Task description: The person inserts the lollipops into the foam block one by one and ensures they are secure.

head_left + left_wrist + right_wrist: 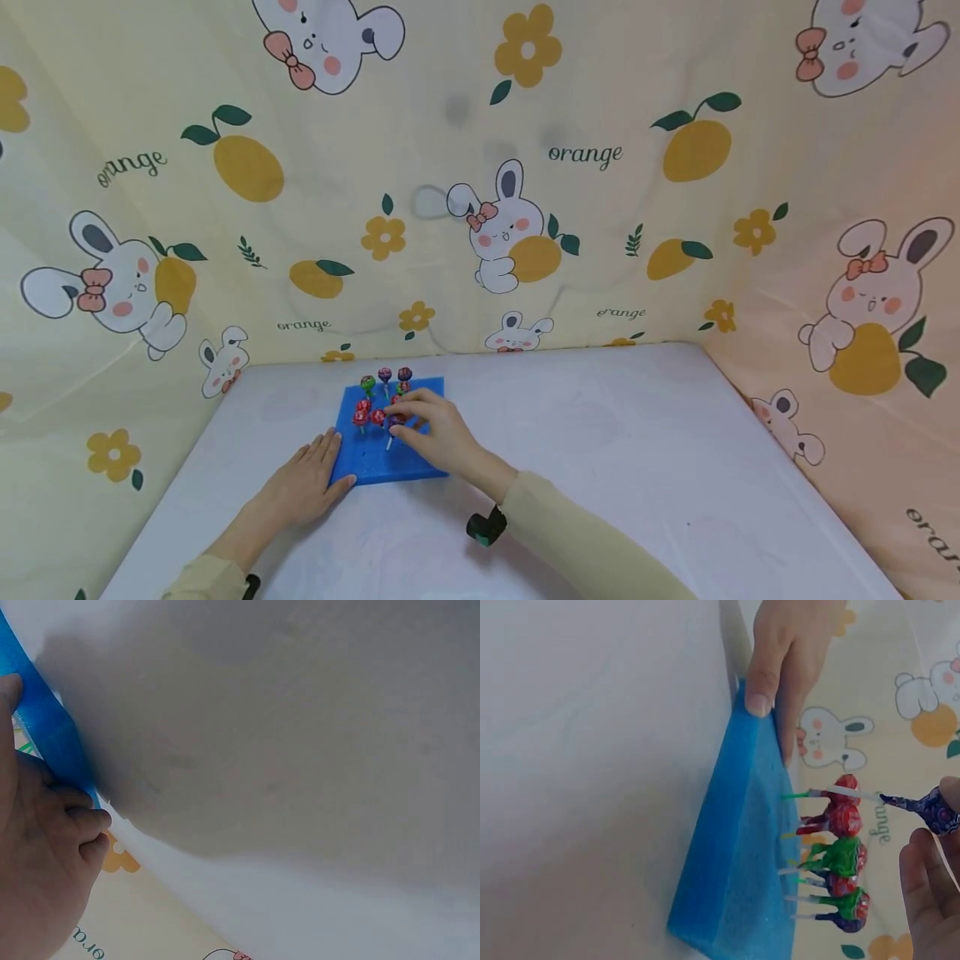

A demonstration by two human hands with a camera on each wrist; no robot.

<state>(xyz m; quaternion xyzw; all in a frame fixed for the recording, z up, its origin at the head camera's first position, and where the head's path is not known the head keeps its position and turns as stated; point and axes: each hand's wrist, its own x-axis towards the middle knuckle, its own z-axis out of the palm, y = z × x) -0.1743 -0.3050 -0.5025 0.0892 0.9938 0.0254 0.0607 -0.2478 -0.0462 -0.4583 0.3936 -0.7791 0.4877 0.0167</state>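
My right hand [442, 429] pinches a purple-wrapped lollipop [935, 810] by its candy end, over the front half of a blue foam block [375, 471]. The lollipop's white stick points down towards the foam in the head view. Behind it, several other lollipops stand with their sticks in the block, among them a red one [362, 418], a green one [367, 385] and a purple one [385, 376]. My left hand [303, 487] rests against the block's left edge with fairly straight fingers, its thumb at the front left corner.
The foam block lies on a white table [600, 450], left of the middle. A patterned cloth [337, 150] with rabbits and oranges hangs behind the table and at both sides. A dark wrist strap [487, 527] shows at the right sleeve.
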